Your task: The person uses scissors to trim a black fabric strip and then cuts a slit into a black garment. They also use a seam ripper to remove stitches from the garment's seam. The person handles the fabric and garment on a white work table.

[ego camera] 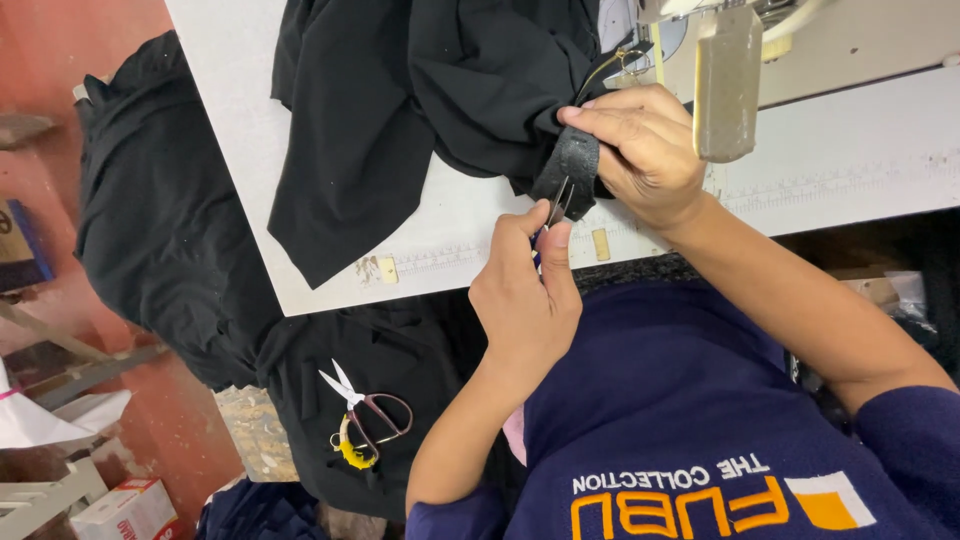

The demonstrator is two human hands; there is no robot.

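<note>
Right hand (650, 150) is pinching the black strap (572, 165) taut near the counter (840, 150) front edge. Left hand (525, 290) is gripping thread snips (556, 205), blades at the strap for trimming.

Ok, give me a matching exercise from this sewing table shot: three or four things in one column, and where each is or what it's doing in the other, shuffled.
Things:
1. left hand
2. right hand
3. large scissors
4. black garment

Places or states:
a. lying on dark cloth below the table edge
b. spread over the white table
c. gripping the small snips
d. pinching the black fabric strip

Pairs: 1-c, 2-d, 3-a, 4-b
</note>
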